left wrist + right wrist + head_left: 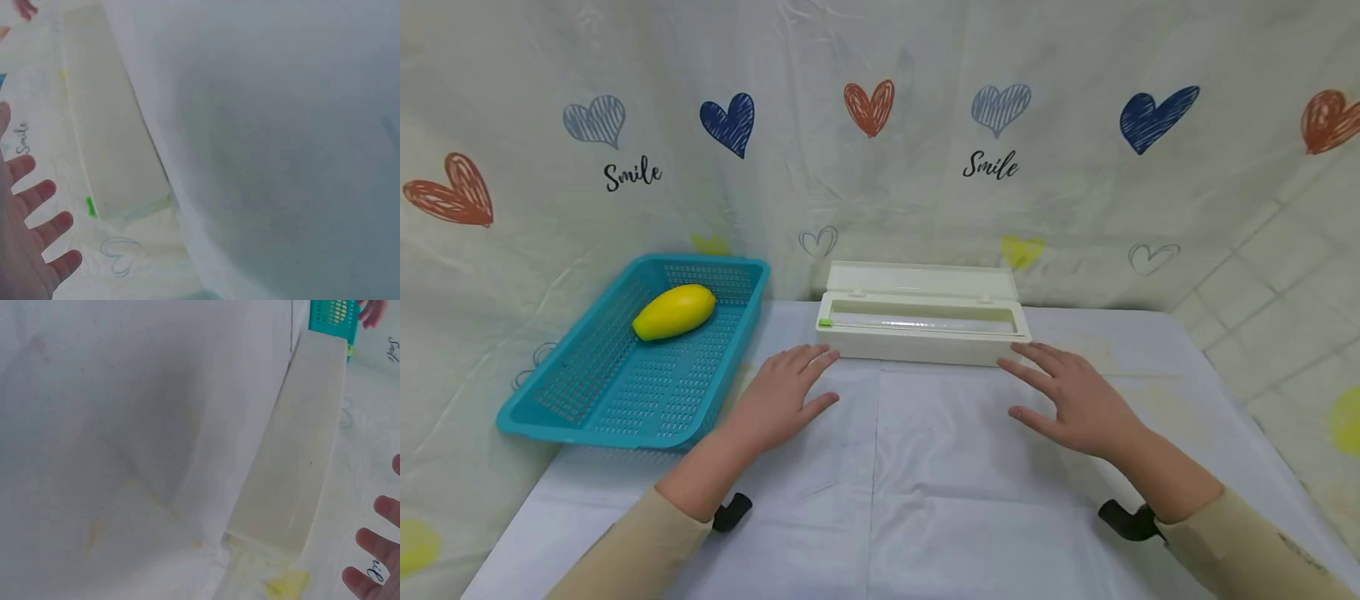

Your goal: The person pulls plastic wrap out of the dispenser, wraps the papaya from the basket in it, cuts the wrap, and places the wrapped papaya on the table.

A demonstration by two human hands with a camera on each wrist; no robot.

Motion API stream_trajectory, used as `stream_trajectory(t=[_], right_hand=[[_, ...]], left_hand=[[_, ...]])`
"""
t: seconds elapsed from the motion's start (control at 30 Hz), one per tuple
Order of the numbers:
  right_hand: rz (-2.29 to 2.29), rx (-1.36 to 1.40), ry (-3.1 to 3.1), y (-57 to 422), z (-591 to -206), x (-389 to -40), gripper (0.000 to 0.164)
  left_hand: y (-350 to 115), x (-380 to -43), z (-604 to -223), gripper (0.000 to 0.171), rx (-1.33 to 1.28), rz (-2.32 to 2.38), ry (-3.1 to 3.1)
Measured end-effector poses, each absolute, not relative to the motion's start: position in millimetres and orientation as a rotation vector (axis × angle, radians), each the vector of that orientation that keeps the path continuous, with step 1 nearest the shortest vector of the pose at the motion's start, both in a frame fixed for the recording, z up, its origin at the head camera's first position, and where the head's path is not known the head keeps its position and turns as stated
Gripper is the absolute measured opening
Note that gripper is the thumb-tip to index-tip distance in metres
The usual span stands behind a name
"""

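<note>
A white cling film dispenser (925, 347) stands at the back of the table, its lid (921, 280) tipped up against the wall side. Clear film (925, 323) shows inside the opening, and a green slider (825, 322) sits at the left end. My left hand (781, 398) hovers by the dispenser's left front corner, fingers spread and holding nothing. Near the right front corner is my right hand (1071, 402), likewise spread and without anything in it. Whether the fingertips touch the box, I cannot tell. In both wrist views the dispenser's plain front (115, 119) (294, 444) is visible.
A blue perforated basket (587, 437) stands on the left, with an oblong yellow fruit (674, 312) lying in it. White cloth (925, 483) covers the table. Behind hangs a pale curtain (925, 200) printed with hearts. Each wrist carries a black mount (732, 512).
</note>
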State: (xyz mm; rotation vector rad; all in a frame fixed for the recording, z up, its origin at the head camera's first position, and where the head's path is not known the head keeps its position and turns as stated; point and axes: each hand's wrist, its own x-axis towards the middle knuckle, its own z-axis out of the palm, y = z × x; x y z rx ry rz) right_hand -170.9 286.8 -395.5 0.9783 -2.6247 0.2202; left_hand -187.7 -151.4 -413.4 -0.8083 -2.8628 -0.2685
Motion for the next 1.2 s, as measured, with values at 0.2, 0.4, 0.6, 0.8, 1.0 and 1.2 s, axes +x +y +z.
stream_trajectory(t=[0.2, 0.4, 0.6, 0.8, 1.0, 1.2], right_hand=[[0.329, 0.974, -2.622, 290, -390, -191, 0.048], [0.362, 0.932, -2.681, 292, -388, -218, 0.04], [0.41, 0.818, -2.83, 292, -387, -241, 0.039], [0.468, 0.732, -3.001, 282, -380, -260, 0.04], [0.507, 0.694, -3.122, 271, -374, -284, 0.038], [0.487, 0.722, -3.17, 268, -374, -302, 0.037]], left_hand=[[-144, -207, -407, 0.054, -0.686, -0.373, -2.844], [-131, -231, -399, 0.046, -0.6, -0.434, -2.814], [-118, -254, -392, 0.042, -0.565, -0.471, -2.848], [-114, -275, -397, 0.042, -0.516, -0.456, -2.967], [-114, -290, -402, 0.034, -0.498, -0.471, -3.006], [-116, -303, -402, 0.027, -0.459, -0.606, -3.03]])
